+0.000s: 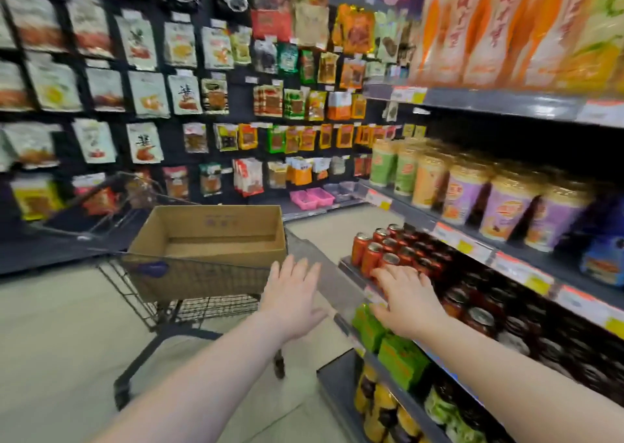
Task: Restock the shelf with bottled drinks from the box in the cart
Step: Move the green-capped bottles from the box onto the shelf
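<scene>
An open cardboard box [209, 240] sits in the wire shopping cart [189, 294]; I see no bottles inside it from here. Red bottled drinks [381, 250] with metal caps stand in rows on the shelf [353, 274] at the right. My left hand [293, 294] hovers flat with fingers spread, between the cart and the shelf end, holding nothing. My right hand [405, 297] is open, its straight fingers touching the front row of red bottles at the shelf edge.
Green packs [388, 344] and jars [381, 405] fill the lower shelves under my right hand. Cup drinks [466, 186] line the shelf above. A wall of hanging snack bags [169, 88] stands behind the cart. Pink bins [312, 198] sit low at the back.
</scene>
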